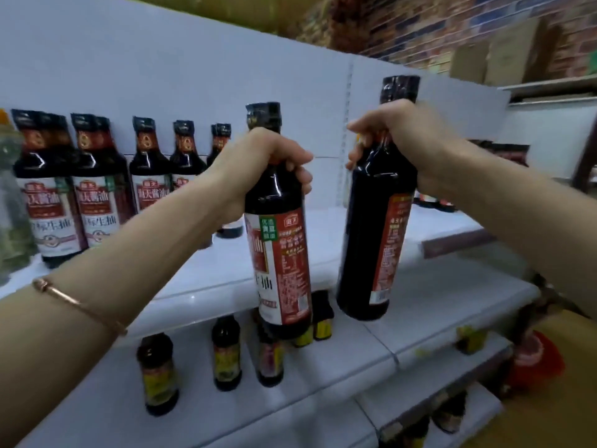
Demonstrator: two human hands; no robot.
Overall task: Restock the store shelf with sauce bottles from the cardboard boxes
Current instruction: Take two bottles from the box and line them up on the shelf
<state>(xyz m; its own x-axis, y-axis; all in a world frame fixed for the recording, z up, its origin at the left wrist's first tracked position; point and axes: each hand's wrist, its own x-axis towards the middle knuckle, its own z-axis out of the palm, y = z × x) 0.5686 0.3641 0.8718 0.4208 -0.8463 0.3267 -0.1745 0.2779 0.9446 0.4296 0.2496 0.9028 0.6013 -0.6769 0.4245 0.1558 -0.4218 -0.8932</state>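
Covering bottle [277,221] necks; hand [258,163] grips

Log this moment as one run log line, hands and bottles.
left hand: grips left bottle neck | right hand: grips right bottle neck | both above upper shelf | row stocked at left

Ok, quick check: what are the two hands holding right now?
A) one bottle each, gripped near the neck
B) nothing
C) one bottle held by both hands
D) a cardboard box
A: the left hand grips one dark sauce bottle and the right hand grips a second bottle, both near the neck.
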